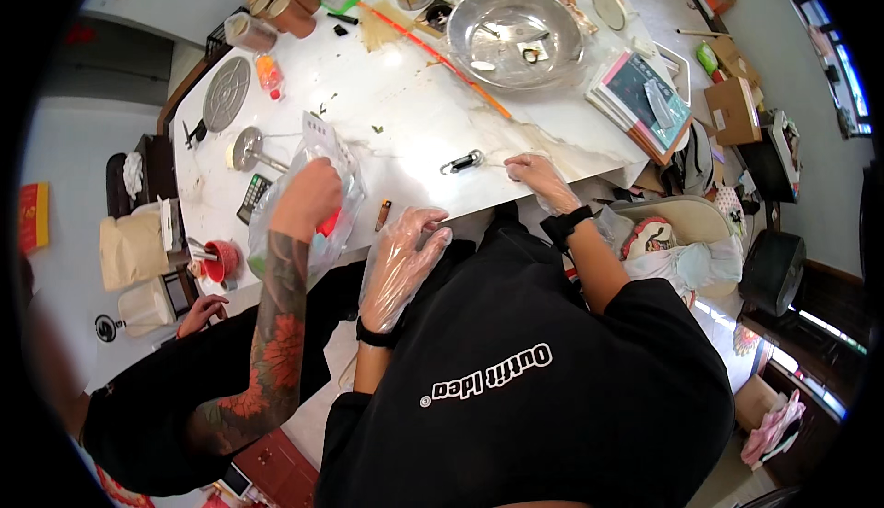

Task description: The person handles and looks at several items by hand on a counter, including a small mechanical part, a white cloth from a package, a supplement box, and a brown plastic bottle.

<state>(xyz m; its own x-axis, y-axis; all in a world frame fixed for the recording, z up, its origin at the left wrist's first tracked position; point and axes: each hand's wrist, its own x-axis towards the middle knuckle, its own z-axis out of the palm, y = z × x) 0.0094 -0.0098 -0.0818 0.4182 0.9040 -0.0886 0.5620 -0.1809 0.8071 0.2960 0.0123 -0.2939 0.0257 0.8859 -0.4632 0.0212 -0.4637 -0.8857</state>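
My left hand [400,259], in a clear plastic glove, is at the table's front edge with fingers and thumb apart and nothing seen in it. Also gloved, my right hand [542,180] rests at the edge further right, its fingertips drawn together. A small black-and-silver object [463,162] with a wire-like hook lies on the white marble-patterned table [414,121] just left of those fingertips. A faint thin line runs from it towards them; whether I grip it is unclear. Near my left hand lies a lighter [382,215].
At my left, another person's hand [311,194] reaches into a clear plastic bag [352,169]. A calculator [254,197] lies beyond it. Further back are an orange stick [442,59] and a large metal basin [476,69]. Stacked books [639,104] sit at the right edge.
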